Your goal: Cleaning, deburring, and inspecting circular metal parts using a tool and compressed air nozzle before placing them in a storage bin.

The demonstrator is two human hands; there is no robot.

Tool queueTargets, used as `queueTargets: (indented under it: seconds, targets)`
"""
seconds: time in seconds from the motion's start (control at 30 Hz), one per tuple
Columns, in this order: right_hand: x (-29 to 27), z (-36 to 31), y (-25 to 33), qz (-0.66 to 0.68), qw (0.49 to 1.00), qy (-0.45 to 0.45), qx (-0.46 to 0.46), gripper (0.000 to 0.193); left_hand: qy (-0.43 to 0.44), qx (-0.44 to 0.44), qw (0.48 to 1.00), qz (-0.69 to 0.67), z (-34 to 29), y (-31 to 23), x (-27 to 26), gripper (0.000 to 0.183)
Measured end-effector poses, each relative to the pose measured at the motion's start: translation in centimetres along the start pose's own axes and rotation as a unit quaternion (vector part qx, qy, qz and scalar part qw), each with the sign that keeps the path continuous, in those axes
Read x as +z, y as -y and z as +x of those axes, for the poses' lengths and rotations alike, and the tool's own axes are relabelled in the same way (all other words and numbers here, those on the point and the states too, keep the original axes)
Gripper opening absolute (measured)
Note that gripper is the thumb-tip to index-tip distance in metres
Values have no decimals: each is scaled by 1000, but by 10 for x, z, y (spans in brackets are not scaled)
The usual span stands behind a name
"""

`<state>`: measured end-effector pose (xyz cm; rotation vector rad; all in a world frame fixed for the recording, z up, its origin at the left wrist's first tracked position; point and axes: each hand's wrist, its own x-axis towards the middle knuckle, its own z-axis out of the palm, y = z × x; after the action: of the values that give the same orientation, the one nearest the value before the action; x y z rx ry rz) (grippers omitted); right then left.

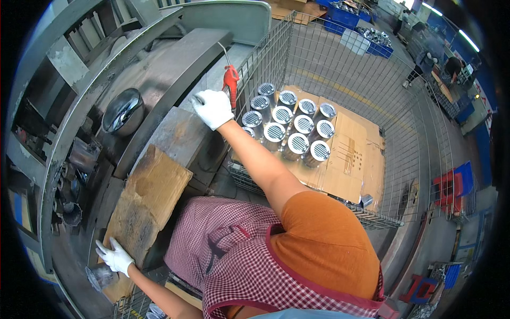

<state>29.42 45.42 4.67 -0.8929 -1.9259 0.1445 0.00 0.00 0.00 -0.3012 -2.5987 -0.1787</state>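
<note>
My left hand, in a white glove, is at the near end of a worn wooden board. Its visible fingers are spread, and it touches or lies right beside a shiny metal cylinder; the contact is partly hidden. My right hand, also gloved in white, is over the far end of a grey metal block, fingers curled in. Whatever it may hold is hidden. Just beyond it is a red air blow gun with a thin bent nozzle.
A wire cage on my right contains cardboard with several metal cylinders with slotted tops standing in rows. On the machine bed at left is a metal bowl. Blue bins of metal parts and other people are farther off.
</note>
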Motion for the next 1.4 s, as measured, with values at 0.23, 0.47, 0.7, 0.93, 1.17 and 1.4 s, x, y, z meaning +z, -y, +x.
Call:
queueTargets:
  seconds: [0.23, 0.47, 0.7, 0.93, 1.17, 1.4]
  targets:
    - [-1, 1, 0, 1, 1000, 3, 1, 25, 73, 17, 997, -6, 4, 11, 11, 53]
    - [-4, 2, -6, 2, 1000, 0, 7, 26, 9, 25, 999, -31, 3, -7, 5, 53]
    - [13, -5, -1, -16, 999, 28, -1, 23, 137, -8, 990, -30, -5, 4, -16, 44]
    - [8, -6, -22, -47, 999, 21, 17, 28, -21, 31, 995, -88, -8, -13, -27, 56]
    - [23, -3, -41, 43, 998, -5, 43, 28, -52, -2, 996, -67, -14, -11, -18, 57]
    - [24, -1, -33, 24, 998, 19, 49, 30, 31, -20, 996, -85, -13, -6, -11, 57]
